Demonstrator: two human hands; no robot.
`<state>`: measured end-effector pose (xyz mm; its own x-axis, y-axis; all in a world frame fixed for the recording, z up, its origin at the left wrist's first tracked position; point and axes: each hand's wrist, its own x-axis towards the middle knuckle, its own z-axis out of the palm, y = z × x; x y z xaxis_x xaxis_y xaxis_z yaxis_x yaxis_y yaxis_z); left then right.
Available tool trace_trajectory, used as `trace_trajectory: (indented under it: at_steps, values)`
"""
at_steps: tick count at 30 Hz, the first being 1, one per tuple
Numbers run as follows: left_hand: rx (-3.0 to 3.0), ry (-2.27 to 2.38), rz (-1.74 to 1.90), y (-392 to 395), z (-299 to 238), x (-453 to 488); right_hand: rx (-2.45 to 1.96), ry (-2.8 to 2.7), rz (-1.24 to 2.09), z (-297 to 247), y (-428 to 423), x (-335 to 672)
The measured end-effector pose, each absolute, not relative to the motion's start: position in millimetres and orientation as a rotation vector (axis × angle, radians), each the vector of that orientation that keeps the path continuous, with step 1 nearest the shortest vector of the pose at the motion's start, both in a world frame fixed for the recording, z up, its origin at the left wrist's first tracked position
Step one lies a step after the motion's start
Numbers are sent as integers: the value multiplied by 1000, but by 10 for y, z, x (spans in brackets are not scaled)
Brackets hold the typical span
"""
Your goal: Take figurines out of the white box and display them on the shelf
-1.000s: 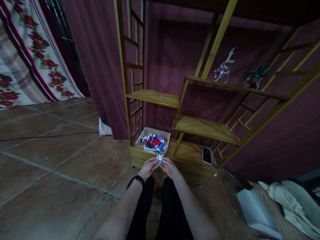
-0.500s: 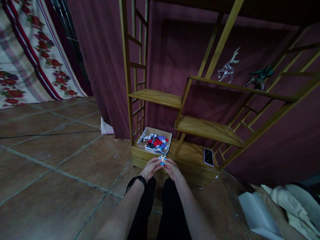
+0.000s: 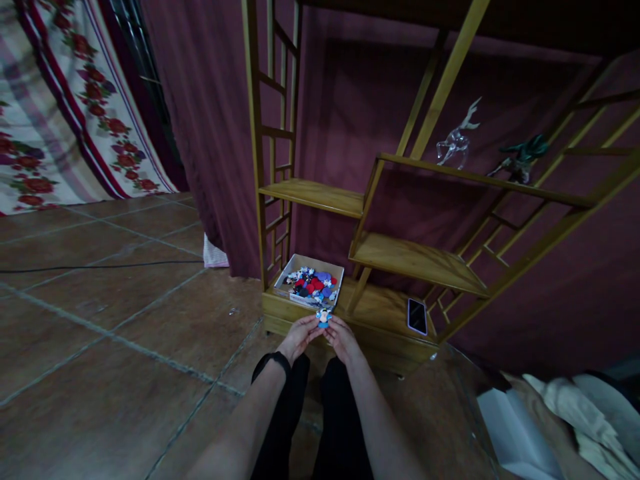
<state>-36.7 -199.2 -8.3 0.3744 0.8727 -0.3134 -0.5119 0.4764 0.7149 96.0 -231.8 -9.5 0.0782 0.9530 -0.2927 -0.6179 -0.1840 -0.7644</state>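
Blue-and-white small figure (image 3: 323,317) pinched between both hands, at 6 o'clock of the toy box (image 3: 320,261).
Left hand (image 3: 299,337) and right hand (image 3: 341,339) both grip it by the fingertips. Judged light, rigid and possibly fragile; best held by the sides of its body.

Dim room: terracotta tile floor (image 3: 100,320), maroon curtain (image 3: 210,133), wooden shelf unit (image 3: 415,257).

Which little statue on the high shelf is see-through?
The deer with antlers, made of clear glass. It stands left of the dark green statue, which you cannot see through.
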Motion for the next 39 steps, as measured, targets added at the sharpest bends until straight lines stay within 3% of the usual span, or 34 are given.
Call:
trace_trajectory:
  at_steps: [16,39]
  values:
    - [682,823,1140,-1975,-176,-336,-937,-509,1569,-144,-2311,990]
    - [611,819,1012,-1949,-155,-342,-1066,-555,1451,-219,-2248,975]
